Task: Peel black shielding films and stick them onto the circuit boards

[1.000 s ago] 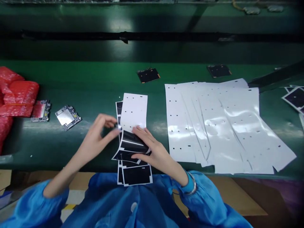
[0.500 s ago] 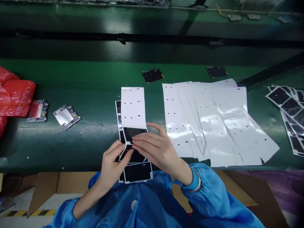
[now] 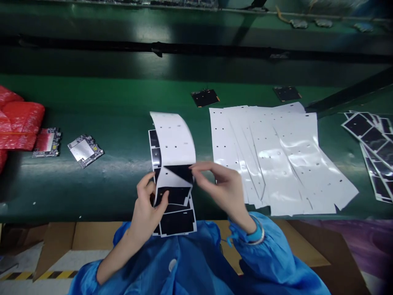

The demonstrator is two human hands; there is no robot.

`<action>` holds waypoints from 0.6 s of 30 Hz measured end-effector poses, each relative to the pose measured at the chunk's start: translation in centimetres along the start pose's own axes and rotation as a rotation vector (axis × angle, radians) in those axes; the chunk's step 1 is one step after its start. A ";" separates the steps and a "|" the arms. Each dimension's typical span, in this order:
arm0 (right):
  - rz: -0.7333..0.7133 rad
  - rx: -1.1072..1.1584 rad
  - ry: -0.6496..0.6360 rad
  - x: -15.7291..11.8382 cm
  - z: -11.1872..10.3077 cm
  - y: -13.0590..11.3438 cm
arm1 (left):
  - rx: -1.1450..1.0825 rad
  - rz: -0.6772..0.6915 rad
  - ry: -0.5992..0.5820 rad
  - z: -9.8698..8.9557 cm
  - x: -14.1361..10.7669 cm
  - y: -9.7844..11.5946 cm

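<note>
A sheet of black stickers on white backing (image 3: 175, 141) is lifted and curled in front of me, its far part bent over with the white side up. My left hand (image 3: 146, 213) pinches the sheet's near left edge between thumb and fingers. At the right edge, my right hand (image 3: 222, 188) is closed, with thumb and index finger pinching the corner of a black sticker (image 3: 182, 170). A pale triangular flap shows beside that sticker; whether it is backing or the sticker's underside I cannot tell. Beneath lie more black sticker sheets (image 3: 178, 223), reaching over the table's front edge.
White perforated sheets (image 3: 233, 155) overlap on the green table (image 3: 123, 180) to the right, with more black sticker sheets (image 3: 379, 143) beyond. Two circuit boards (image 3: 84, 150) lie left, near red bubble wrap (image 3: 24, 123). Two dark boards (image 3: 205, 97) rest at the back.
My right hand has moved right and up, pulling at the sticker's corner. The sheet has bowed and twisted, and a pale flap has appeared. My left hand stays on the left edge.
</note>
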State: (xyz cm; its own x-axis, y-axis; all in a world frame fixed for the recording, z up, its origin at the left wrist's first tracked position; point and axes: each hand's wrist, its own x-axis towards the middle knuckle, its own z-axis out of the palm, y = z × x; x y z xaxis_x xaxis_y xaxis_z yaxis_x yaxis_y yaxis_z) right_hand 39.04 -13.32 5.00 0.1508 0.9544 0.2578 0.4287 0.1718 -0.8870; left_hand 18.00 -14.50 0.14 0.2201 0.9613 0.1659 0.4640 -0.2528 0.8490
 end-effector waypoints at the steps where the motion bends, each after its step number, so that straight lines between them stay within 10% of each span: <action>1: 0.085 0.061 0.076 0.1 -0.3 0.1 | 0.135 0.049 0.059 0.2 -0.1 -0.5; 5: 0.082 0.184 0.151 -0.1 0.6 -0.5 | 0.594 0.180 0.152 0.5 0.3 -0.7; 10: -0.086 0.273 -0.107 -0.8 2.7 -0.8 | 0.259 0.161 -0.004 -0.9 1.7 1.0; 14: 0.261 0.425 0.000 -0.4 2.2 1.0 | 0.097 0.138 -0.074 -2.3 1.8 1.3; 18: 0.543 0.600 -0.239 -0.1 2.4 2.1 | 0.151 0.196 -0.175 -3.5 2.0 1.1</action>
State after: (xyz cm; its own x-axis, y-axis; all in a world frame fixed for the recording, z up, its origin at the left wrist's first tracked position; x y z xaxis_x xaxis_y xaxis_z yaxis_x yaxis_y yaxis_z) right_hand 37.81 -12.45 2.19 -0.0225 0.9564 -0.2913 -0.2046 -0.2896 -0.9350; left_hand 15.99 -12.44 3.15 0.4561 0.8626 0.2189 0.5175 -0.4572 0.7233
